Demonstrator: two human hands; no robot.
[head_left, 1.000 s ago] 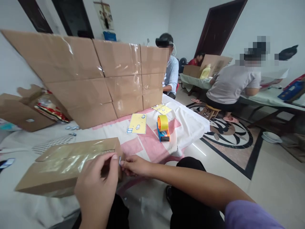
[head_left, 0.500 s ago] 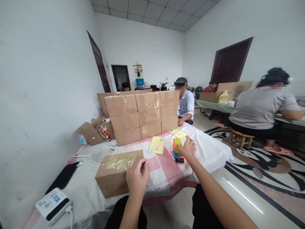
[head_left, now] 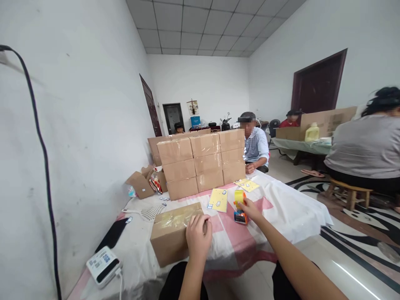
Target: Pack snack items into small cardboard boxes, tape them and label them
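My right hand (head_left: 251, 209) is closed around an orange and blue tape dispenser (head_left: 241, 217) with a yellow roll of tape (head_left: 239, 196) on it. The dispenser stands upright at the table's right part. My left hand (head_left: 199, 235) has curled fingers and lies against the right end of a cardboard box (head_left: 170, 239). Whatever those fingers hold, if anything, is hidden. Shiny clear tape covers the box's top. Between the box and the dispenser, a little farther back, lies a yellow printed card (head_left: 218, 200).
A wall of stacked cardboard boxes (head_left: 208, 171) stands behind. Left of it are an opened carton (head_left: 142, 184), a white fly swatter (head_left: 151, 212), a black phone-like slab (head_left: 113, 234) and a white device (head_left: 104, 264) with a cable. A person (head_left: 254, 141) sits beyond the stack.
My right hand has gone from hovering open beside the tape dispenser to gripping it. My left hand stays at the box's end. The view has shifted, so everything sits farther right.
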